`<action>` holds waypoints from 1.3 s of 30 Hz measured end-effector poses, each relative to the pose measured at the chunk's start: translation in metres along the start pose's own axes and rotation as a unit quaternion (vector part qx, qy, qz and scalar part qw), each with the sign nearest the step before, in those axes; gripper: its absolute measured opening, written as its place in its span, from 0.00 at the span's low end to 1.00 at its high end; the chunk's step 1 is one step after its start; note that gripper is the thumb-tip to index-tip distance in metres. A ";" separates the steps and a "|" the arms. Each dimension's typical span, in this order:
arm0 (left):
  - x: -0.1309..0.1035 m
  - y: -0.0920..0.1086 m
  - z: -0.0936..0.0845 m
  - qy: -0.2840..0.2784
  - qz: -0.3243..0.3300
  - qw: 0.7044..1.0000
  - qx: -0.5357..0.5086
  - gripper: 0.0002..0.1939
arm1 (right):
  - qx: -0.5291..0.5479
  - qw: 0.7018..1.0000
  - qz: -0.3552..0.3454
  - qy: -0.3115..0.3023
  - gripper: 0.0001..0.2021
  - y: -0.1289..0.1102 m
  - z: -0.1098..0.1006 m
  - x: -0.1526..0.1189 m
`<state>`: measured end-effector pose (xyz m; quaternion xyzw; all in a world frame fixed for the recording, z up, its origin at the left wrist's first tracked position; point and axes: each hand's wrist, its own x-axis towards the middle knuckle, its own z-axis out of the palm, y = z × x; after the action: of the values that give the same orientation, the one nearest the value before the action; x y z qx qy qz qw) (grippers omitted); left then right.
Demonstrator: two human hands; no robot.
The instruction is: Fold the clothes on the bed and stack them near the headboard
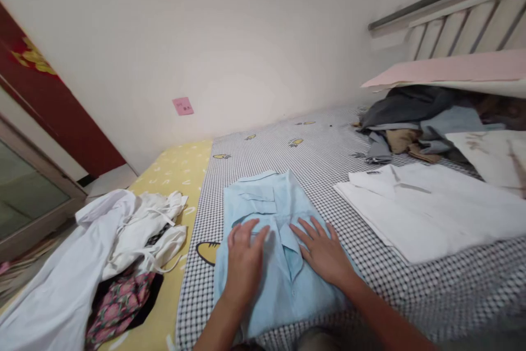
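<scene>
Checked sheet [329, 159] meets a pale wall [263, 39] in my feed. On it, near the middle, I see a blue shirt [277, 269], folded. Both the left hand [245, 252] and the right hand [326, 252] rest on it, fingers spread; a white shirt [435, 214] lies to the right.

I count two grips, one left grip [244, 252] and one right grip [325, 255], and one light blue shirt [273, 304]. To my right I see one white collared garment [435, 217], perhaps more in its layers, and one heap of dark clothes [415, 107], whose pieces I cannot number. To my left I make out at least three garments: one long white [61, 280], one white with straps [142, 211], one pink floral [123, 299]. I find one checked sheet [337, 156], one yellow cloth [175, 162] and one pink card [183, 106].
</scene>
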<state>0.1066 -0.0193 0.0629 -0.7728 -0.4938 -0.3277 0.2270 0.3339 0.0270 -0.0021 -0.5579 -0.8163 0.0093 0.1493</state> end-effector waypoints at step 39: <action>0.035 0.005 -0.023 -0.343 -0.190 0.913 -0.115 0.09 | 0.465 0.857 0.088 -0.202 0.07 -0.011 -0.075 0.054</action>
<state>0.1153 -0.0160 0.1040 -0.7499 -0.6380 -0.1338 -0.1131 0.3248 0.0610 0.0847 -0.4784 -0.6768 0.5136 0.2219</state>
